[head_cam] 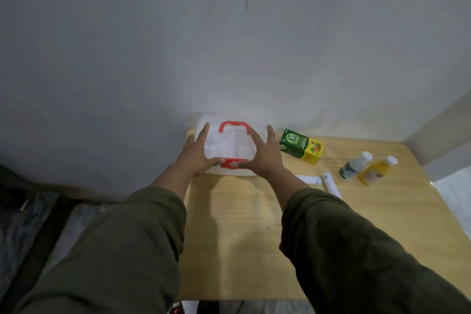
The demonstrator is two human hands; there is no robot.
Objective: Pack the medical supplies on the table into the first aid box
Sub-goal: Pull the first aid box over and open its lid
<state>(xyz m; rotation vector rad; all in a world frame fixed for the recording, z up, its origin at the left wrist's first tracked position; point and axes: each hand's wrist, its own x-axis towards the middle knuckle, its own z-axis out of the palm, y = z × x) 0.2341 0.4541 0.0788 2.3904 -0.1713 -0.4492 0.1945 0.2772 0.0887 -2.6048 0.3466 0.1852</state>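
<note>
- head view looks down on a wooden desk (244, 237) set against a grey wall (153, 46), with both olive sleeves reaching forward.
- first aid box (229, 145), translucent white with a red handle (233, 125) and a red front latch (233, 162), sits closed at the far left of the desk, next to the wall.
- left hand (196, 153) lies on the lid's left side, fingers spread and flat, thumb tip touching the latch; it clamps nothing.
- right hand (265, 153) lies on the lid's right side, fingers also apart and stretched, thumb meeting the latch from the other side.
- green and yellow carton (300, 146) lies just right of the box; "ob herbal" reads on its green face.
- white bottle (354, 165) and yellow bottle (376, 170), both white-capped, lie side by side further right; their labels are too blurred to read.
- two white tubes (331, 185) lie near the right wrist, one partly hidden behind it; no writing legible.
</note>
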